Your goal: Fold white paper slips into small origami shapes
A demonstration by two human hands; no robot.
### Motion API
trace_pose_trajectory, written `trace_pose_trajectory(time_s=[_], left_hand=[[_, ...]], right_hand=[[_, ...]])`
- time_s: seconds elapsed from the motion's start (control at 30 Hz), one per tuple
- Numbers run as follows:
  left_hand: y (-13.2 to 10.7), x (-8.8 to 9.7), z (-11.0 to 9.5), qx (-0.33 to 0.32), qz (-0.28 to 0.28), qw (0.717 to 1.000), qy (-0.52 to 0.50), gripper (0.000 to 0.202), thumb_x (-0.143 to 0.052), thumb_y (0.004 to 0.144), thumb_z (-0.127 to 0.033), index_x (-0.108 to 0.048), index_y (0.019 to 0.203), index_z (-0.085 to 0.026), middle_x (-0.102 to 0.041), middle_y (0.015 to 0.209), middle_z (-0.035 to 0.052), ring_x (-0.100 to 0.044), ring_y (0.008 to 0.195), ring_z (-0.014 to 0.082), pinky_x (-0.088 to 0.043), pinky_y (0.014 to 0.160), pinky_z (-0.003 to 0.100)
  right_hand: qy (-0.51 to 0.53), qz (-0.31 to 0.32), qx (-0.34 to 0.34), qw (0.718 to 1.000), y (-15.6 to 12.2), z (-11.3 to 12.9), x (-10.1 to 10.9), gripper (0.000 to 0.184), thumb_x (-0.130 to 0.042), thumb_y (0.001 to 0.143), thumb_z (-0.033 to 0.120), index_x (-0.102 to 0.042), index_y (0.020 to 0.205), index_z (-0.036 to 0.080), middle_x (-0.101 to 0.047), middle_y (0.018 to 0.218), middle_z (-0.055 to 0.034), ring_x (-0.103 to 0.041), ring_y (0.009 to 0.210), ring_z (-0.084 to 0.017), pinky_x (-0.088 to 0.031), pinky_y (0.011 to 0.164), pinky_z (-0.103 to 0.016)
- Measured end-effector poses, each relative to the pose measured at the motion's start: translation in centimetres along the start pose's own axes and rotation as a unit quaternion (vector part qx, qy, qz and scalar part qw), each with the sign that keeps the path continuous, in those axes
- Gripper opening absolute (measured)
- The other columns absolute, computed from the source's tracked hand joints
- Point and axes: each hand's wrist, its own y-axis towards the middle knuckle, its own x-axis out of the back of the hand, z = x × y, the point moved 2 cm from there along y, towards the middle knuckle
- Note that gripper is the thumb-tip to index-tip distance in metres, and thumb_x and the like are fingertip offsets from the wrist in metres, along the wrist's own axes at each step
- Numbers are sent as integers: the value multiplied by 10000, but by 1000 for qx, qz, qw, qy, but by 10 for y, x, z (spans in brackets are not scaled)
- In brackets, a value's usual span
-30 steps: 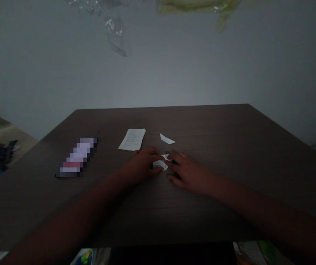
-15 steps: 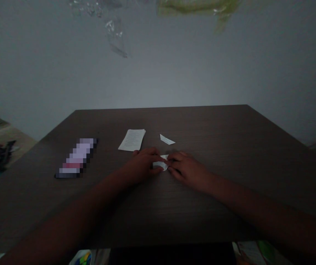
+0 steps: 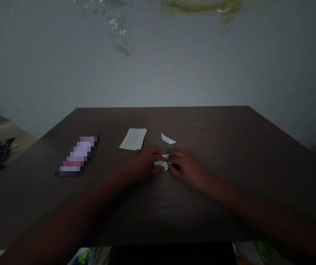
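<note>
Both my hands sit close together near the middle of the dark wooden table (image 3: 202, 127). Between them is a small crumpled or folded piece of white paper (image 3: 160, 165). My left hand (image 3: 144, 165) pinches its left end, and my right hand (image 3: 185, 168) holds its right end, with fingers covering part of it. A small rectangular sheet of printed paper (image 3: 132, 139) lies beyond my left hand. A white triangular paper scrap (image 3: 168, 139) lies apart from my right hand, beyond it.
A flat pixelated object (image 3: 77, 156) lies on the table's left side. The far table edge (image 3: 160, 107) meets a grey wall (image 3: 158, 73). Clear plastic (image 3: 118, 35) and a pale green item (image 3: 202, 5) are at the top. Colourful items lie on the floor at left.
My hands have drawn slightly closer together, and the paper between them looks more tightly gathered. The sheet and the scrap stay in place.
</note>
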Motion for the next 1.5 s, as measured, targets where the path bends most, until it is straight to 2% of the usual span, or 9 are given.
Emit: trace_pose_trajectory(time_s=[0.27, 0.4, 0.53, 0.67, 0.8, 1.0, 1.23, 1.4, 1.5], left_hand=[[2, -2, 4, -16, -11, 1000, -4, 421, -912, 1171, -315, -944, 1581, -404, -840, 1651, 87, -767, 1602, 418, -588, 1317, 576], [2, -2, 7, -21, -11, 1000, -5, 421, -915, 1168, -324, -938, 1581, -404, -823, 1704, 91, -753, 1622, 420, -580, 1331, 583], [0, -2, 5, -11, -6, 1000, -3, 434, -898, 1172, -315, -935, 1601, -368, -818, 1711, 106, -760, 1626, 424, -566, 1376, 618], [-3, -1, -3, -9, -35, 999, -6, 342, -879, 1182, -331, -960, 1513, -304, -851, 1646, 112, -776, 1580, 409, -593, 1346, 570], [-3, -2, -9, 4, -54, 999, 1, 270, -878, 1186, -346, -970, 1430, -278, -861, 1630, 123, -772, 1573, 419, -610, 1315, 573], [4, -11, -3, 25, -61, 998, 16, 294, -939, 1138, -394, -982, 1425, -346, -866, 1573, 101, -797, 1525, 424, -634, 1318, 605], [4, -15, -3, 17, -63, 998, 13, 257, -938, 1162, -366, -964, 1403, -281, -849, 1596, 122, -775, 1556, 447, -611, 1316, 622], [2, -9, -8, 11, -62, 998, 16, 247, -911, 1172, -385, -949, 1397, -290, -858, 1601, 110, -765, 1555, 429, -612, 1295, 586], [3, -8, -7, 13, -49, 999, 12, 271, -909, 1162, -397, -949, 1410, -294, -854, 1619, 117, -762, 1564, 430, -608, 1301, 605]], right_hand=[[-11, 20, -9, 1000, 2, 6, 1, 261, -897, 1176, 238, -963, 1424, 284, -921, 1411, -129, -835, 1334, -381, -657, 1230, -602], [-4, 15, -12, 1000, 2, 6, 0, 314, -953, 1151, 270, -951, 1464, 299, -919, 1436, -128, -838, 1358, -389, -663, 1227, -606], [41, 9, 4, 999, 2, -2, 6, 272, -966, 1127, 260, -952, 1396, 294, -924, 1435, -122, -851, 1387, -372, -671, 1237, -574], [84, -28, 1, 996, 4, -14, 15, 206, -871, 1147, 207, -919, 1335, 278, -922, 1407, -120, -865, 1362, -345, -682, 1225, -549], [43, -62, -37, 996, 6, -14, 10, 240, -929, 1067, 207, -863, 1286, 278, -885, 1428, -136, -821, 1415, -389, -657, 1268, -605], [11, -62, -72, 995, 10, -6, -2, 323, -960, 999, 228, -807, 1274, 297, -842, 1399, -126, -781, 1367, -411, -657, 1187, -605], [-8, -83, -80, 993, 10, -6, -2, 295, -959, 972, 264, -755, 1184, 288, -824, 1333, -130, -759, 1280, -397, -648, 1106, -578], [-20, -95, -91, 991, 11, -14, -1, 277, -959, 973, 252, -729, 1120, 297, -804, 1260, -115, -767, 1225, -387, -655, 1058, -558], [-33, -103, -103, 989, 14, -26, 3, 271, -951, 978, 253, -709, 1091, 298, -800, 1243, -111, -774, 1197, -384, -659, 1029, -548]])
